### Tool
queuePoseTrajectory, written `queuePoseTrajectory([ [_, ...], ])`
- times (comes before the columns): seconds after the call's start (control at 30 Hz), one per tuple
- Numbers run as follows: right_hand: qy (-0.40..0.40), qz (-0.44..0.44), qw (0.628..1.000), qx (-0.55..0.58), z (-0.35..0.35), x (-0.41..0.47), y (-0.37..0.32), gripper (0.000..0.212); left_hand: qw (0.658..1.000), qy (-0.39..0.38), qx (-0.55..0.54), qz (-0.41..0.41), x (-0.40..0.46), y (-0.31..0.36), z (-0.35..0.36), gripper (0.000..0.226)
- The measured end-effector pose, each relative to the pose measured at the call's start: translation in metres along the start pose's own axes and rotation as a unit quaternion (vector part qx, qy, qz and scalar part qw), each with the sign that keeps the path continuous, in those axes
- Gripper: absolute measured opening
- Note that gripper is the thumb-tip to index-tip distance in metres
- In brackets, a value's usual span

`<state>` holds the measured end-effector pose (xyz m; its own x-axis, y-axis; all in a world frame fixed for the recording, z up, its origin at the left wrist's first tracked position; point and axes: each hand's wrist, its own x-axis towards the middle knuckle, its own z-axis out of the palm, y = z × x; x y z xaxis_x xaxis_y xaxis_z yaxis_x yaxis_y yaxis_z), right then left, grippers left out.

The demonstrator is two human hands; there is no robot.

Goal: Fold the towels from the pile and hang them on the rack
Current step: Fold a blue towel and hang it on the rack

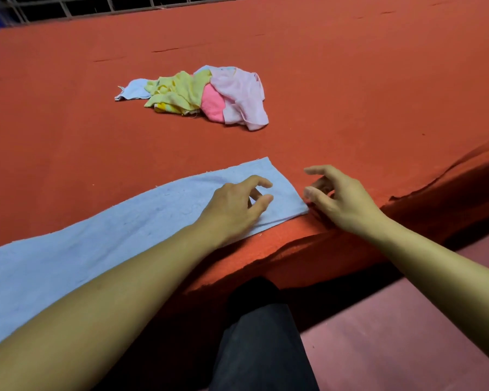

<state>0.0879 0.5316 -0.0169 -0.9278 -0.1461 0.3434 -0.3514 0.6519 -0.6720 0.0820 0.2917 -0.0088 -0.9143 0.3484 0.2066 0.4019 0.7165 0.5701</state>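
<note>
**Blue towel flat at the table's near edge**

Pale blue cloth, one long towel [102, 249], lay spread along the near edge of the red-covered table [350, 94]. The left hand [235, 210] hovered over or rested on its right end, fingers loosely curled and holding nothing. The right hand [339, 198] sat just beside the towel's corner, fingers relaxed; whether it touched the cloth could not be told. The pile [198, 94] of yellow, pink and blue towels lay well apart, farther back.

Bare red cloth [336, 88] lay open between the flat blue towel [102, 235] near the front edge and the crumpled pile [198, 94] farther back; only that pile stood in the way.
</note>
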Motion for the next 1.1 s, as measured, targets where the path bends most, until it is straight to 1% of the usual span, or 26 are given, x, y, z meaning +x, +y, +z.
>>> queuePoseTrajectory([
  [0.03,0.019,0.02,0.999,-0.023,0.002,0.004,0.001,0.037,1.0,0.002,0.009,0.006,0.008,-0.002,-0.003,0.025],
  [0.07,0.022,0.037,0.998,-0.051,0.004,0.007,0.001,0.038,1.0,0.0,0.021,0.012,0.018,-0.004,-0.005,0.026],
  [0.13,-0.006,0.069,0.994,-0.082,0.009,0.01,0.001,0.042,0.998,-0.012,0.047,0.031,0.039,-0.009,-0.006,0.029],
  [0.2,-0.035,0.093,0.992,-0.083,0.013,0.009,0.0,0.046,0.996,-0.005,0.073,0.046,0.061,-0.014,-0.003,0.031],
  [0.3,-0.033,0.109,0.99,-0.079,0.015,0.01,-0.001,0.05,0.994,0.018,0.102,0.031,0.09,-0.025,0.009,0.034],
  [0.37,-0.024,0.112,0.99,-0.078,0.016,0.01,-0.001,0.05,0.993,-0.008,0.117,0.003,0.105,-0.032,0.013,0.038],
  [0.43,-0.024,0.118,0.989,-0.082,0.016,0.009,-0.002,0.049,0.996,-0.027,0.086,-0.015,0.118,-0.039,0.014,0.04],
  [0.53,-0.029,0.126,0.988,-0.081,0.016,0.009,-0.004,0.052,0.998,-0.05,0.015,-0.031,0.13,-0.041,0.007,0.036],
  [0.63,-0.032,0.124,0.988,-0.091,0.016,0.009,-0.007,0.064,0.998,-0.056,-0.035,-0.017,0.139,-0.041,-0.003,0.029],
  [0.73,-0.038,0.114,0.988,-0.1,0.017,0.009,-0.009,0.076,0.992,-0.049,-0.117,-0.012,0.145,-0.04,-0.009,0.03],
  [0.8,-0.042,0.112,0.988,-0.098,0.016,0.01,-0.01,0.076,0.987,-0.049,-0.151,-0.011,0.148,-0.039,-0.012,0.034],
  [0.87,-0.045,0.118,0.99,-0.067,0.015,0.011,-0.01,0.072,0.983,-0.051,-0.176,-0.008,0.148,-0.038,-0.013,0.038],
  [1.0,-0.049,0.132,0.99,0.002,0.013,0.012,-0.013,0.066,0.979,-0.059,-0.196,-0.011,0.151,-0.039,-0.013,0.042],
  [1.1,-0.036,0.141,0.988,0.059,0.009,0.012,-0.017,0.063,0.977,-0.066,-0.201,-0.012,0.152,-0.039,-0.014,0.041],
])
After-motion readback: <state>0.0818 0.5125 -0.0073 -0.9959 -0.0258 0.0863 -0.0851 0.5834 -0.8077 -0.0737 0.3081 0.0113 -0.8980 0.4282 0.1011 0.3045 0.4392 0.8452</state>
